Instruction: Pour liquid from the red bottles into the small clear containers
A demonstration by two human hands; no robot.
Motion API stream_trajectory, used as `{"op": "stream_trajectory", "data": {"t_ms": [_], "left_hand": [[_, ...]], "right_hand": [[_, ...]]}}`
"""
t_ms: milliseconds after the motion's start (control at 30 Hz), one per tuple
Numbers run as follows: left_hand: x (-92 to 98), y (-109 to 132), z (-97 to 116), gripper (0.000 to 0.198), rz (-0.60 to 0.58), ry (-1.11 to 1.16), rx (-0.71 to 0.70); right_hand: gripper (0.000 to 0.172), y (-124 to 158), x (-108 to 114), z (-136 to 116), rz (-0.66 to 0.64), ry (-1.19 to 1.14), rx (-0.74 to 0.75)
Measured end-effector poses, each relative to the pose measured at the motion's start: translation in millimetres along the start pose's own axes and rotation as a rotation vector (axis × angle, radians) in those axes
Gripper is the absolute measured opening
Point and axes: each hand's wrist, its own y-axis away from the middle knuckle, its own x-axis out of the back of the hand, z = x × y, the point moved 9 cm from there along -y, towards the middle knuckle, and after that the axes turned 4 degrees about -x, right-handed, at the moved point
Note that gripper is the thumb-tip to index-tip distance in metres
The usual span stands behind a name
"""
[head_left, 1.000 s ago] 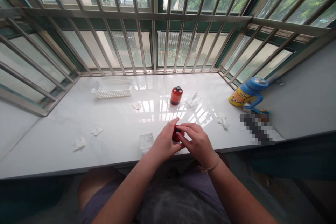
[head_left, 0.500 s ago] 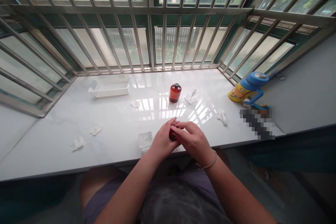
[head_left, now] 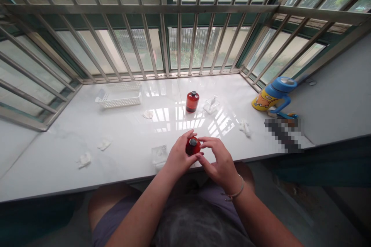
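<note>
A small red bottle [head_left: 197, 148] with a black cap stands upright near the front edge of the white ledge. My left hand [head_left: 181, 154] is wrapped around its left side, fingers behind and thumb in front. At the bottle's right side, my right hand [head_left: 218, 156] has its thumb and fingers apart in a curve. Its fingertips are close to the bottle; I cannot tell whether they touch it. A second red bottle [head_left: 192, 102], also black-capped, stands farther back, next to a clear little stand [head_left: 211, 105]. Left of my left hand lies a clear square box [head_left: 159, 156].
A white perforated basket [head_left: 120, 100] sits at the back left. Crumpled tissues [head_left: 84, 160] are scattered about, one [head_left: 245, 128] on the right. A blue and yellow flask [head_left: 272, 94] stands at the right wall by a blurred-out patch. Metal bars [head_left: 191, 44] close off the window side.
My right hand has moved off the top of the near bottle to the right, its fingers spreading and uncovering the black cap. My left hand keeps its hold.
</note>
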Motion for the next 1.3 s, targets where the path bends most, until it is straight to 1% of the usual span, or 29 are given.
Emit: {"op": "stream_trajectory", "data": {"t_ms": [67,133,167,267,333,400,533,600,700,733,767,933,1000,1133,1233,1300], "left_hand": [[1.1,0,0,0.082,0.012,-0.017,0.008],[1.2,0,1,0.082,0.008,-0.019,0.010],[1.0,0,2,0.082,0.002,-0.016,0.006],[1.7,0,5,0.080,-0.003,-0.016,-0.001],[2.3,0,6,0.078,-0.001,-0.023,0.001],[2.0,0,5,0.079,-0.003,-0.029,0.002],[1.9,0,2,0.083,0.005,-0.030,0.009],[1.3,1,2,0.082,0.001,-0.011,0.001],[1.8,1,3,0.079,0.009,-0.006,-0.011],[1.7,1,3,0.079,0.010,-0.009,-0.012],[1.3,1,4,0.080,0.008,-0.012,-0.012],[1.1,1,1,0.083,0.020,-0.016,0.005],[0.3,1,0,0.083,0.016,0.007,0.001],[0.3,1,-1,0.085,0.018,0.012,-0.010],[0.6,1,0,0.085,0.025,-0.001,-0.005],[1.5,1,0,0.084,0.038,-0.015,0.000]], "right_hand": [[0.029,2,-6,7,-0.063,-0.118,-0.070],[0.033,6,-11,15,-0.096,-0.197,-0.135],[0.031,8,-11,21,-0.081,-0.212,-0.167],[0.021,14,-4,37,0.049,-0.196,-0.265],[0.021,15,-2,41,0.093,-0.210,-0.297],[0.025,14,-6,38,0.054,-0.275,-0.284],[0.035,14,-22,32,-0.092,-0.379,-0.287],[0.032,15,-22,36,-0.071,-0.364,-0.312],[0.023,16,-13,42,0.043,-0.304,-0.319],[0.022,15,-11,41,0.058,-0.289,-0.309],[0.023,14,-11,39,0.052,-0.285,-0.295],[0.036,10,-22,27,-0.069,-0.260,-0.249],[0.037,10,-23,27,-0.059,-0.215,-0.259],[0.032,11,-20,32,0.020,-0.189,-0.273],[0.037,6,-23,30,0.007,-0.226,-0.263],[0.037,3,-25,29,-0.011,-0.244,-0.264]]}}
